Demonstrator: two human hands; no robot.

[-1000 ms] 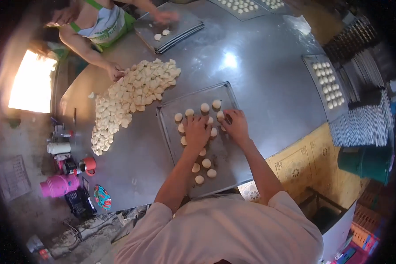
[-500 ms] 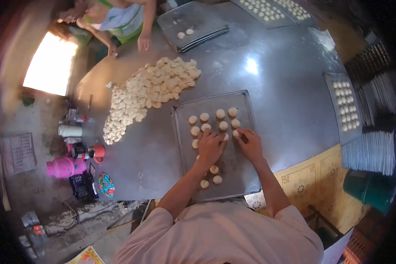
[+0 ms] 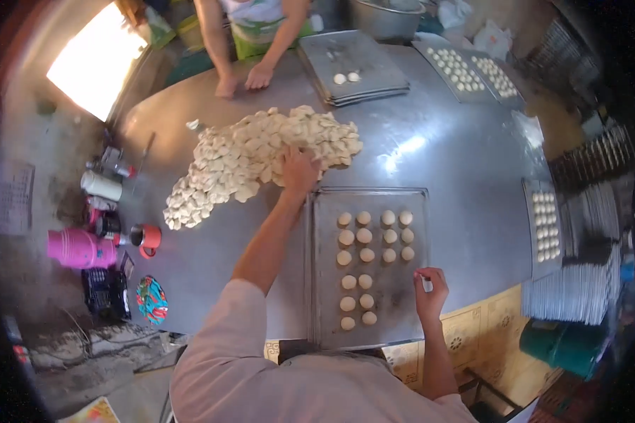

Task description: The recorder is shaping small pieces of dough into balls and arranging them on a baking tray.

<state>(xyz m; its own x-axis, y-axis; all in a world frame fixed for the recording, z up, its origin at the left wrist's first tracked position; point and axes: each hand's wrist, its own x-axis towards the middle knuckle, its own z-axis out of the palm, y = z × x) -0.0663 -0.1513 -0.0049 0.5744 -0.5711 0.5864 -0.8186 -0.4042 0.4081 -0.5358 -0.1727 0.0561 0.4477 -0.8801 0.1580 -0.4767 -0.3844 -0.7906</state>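
Observation:
My left hand (image 3: 300, 169) reaches over the table into the near side of a heap of cut dough pieces (image 3: 226, 158). Its fingers curl down around dough there, the tips partly hidden. At the right edge of a dark metal baking tray (image 3: 395, 310), my right hand (image 3: 432, 292) hovers with thumb and fingertips pinched together, and I see nothing in them. Round dough balls (image 3: 366, 255) sit in rows on this tray, some in a left group and others in a far right group.
Across the table a co-worker's hands (image 3: 259, 76) rest near stacked trays (image 3: 374, 70) bearing two dough balls. Filled trays (image 3: 543, 225) lie at the right and far right. A red mug (image 3: 147, 238) and a colourful cloth bundle (image 3: 152, 299) stand along the left edge.
My left hand has left the dough balls on the tray and gone forward to the dough heap. My right hand has drawn back to the tray's right edge. The view has shifted.

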